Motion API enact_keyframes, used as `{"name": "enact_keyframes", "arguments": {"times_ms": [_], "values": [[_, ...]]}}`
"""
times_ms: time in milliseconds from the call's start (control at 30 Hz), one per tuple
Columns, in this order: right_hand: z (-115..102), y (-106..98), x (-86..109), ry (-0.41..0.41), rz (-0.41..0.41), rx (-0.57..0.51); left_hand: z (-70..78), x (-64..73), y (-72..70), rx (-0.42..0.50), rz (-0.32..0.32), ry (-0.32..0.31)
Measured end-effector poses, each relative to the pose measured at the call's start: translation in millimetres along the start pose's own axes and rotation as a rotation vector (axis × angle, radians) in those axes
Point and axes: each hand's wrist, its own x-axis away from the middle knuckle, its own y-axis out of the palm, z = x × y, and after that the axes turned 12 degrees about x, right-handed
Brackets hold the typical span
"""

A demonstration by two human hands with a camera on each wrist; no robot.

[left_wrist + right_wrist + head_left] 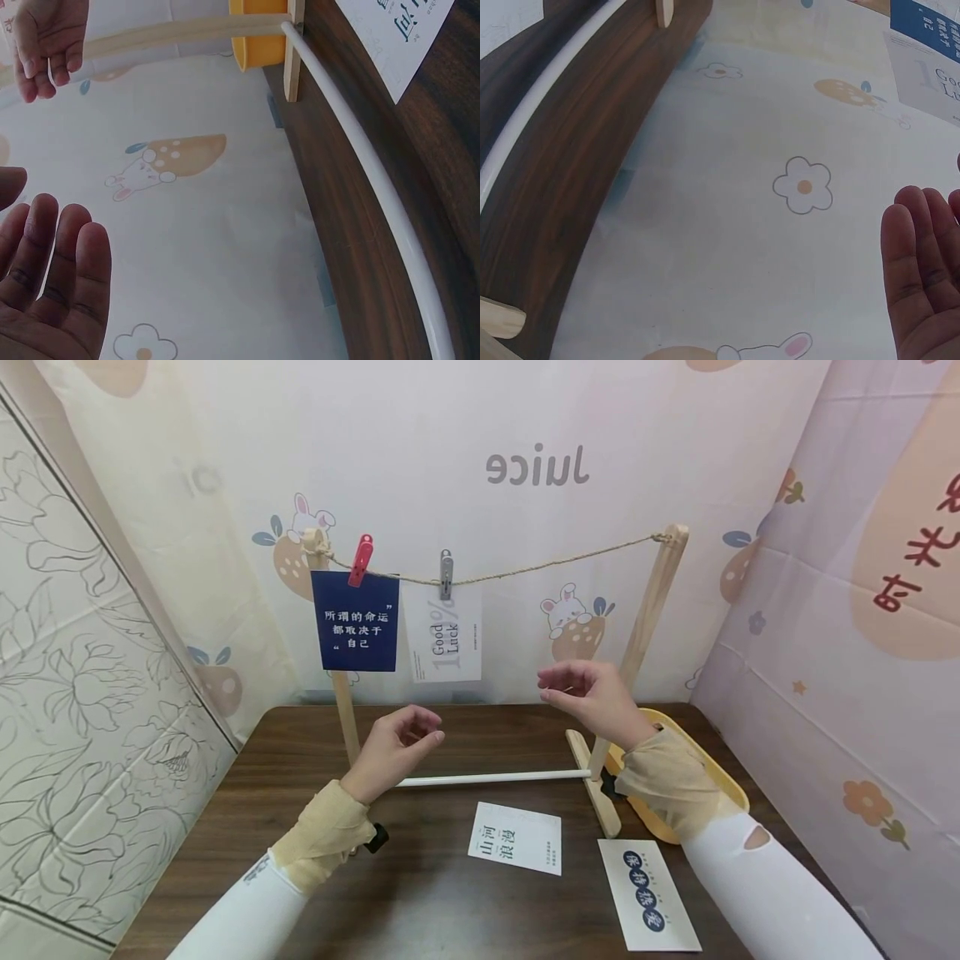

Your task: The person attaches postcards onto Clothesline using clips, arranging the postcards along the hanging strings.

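Note:
My left hand [401, 747] hovers over the table below the hanging cards, its fingers loosely bent around nothing. Higher up and to the right, my right hand [588, 693] is held in the air before the right post, also holding nothing. Between the posts runs a twine line [555, 562]. A red clothespin [362, 560] holds a dark blue card [358, 627] on it. Beside that, a grey clothespin [446, 575] holds a white "Good Luck" card [450, 643]. Two white cards lie on the table, one with green characters [517, 839], another with blue round characters [645, 893].
The wooden frame has a left post [345, 714], a right post [651, 606] and a white bar [495, 777] low between them. A yellow tray [731, 785] stands at the right, partly behind my right forearm. Printed curtains [525, 410] close off the back.

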Motion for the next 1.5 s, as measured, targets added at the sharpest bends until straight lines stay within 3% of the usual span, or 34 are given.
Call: {"name": "enact_keyframes", "arguments": {"times_ms": [1100,1500], "values": [[46,21,35.6,0.113,-0.044,-0.036,-29.4,12.4,36.3,0.004,-0.089,-0.023],[61,31,45.7,0.145,-0.054,-0.031,-47.1,17.5,55.8,-0.034,-0.166,-0.001]]}}
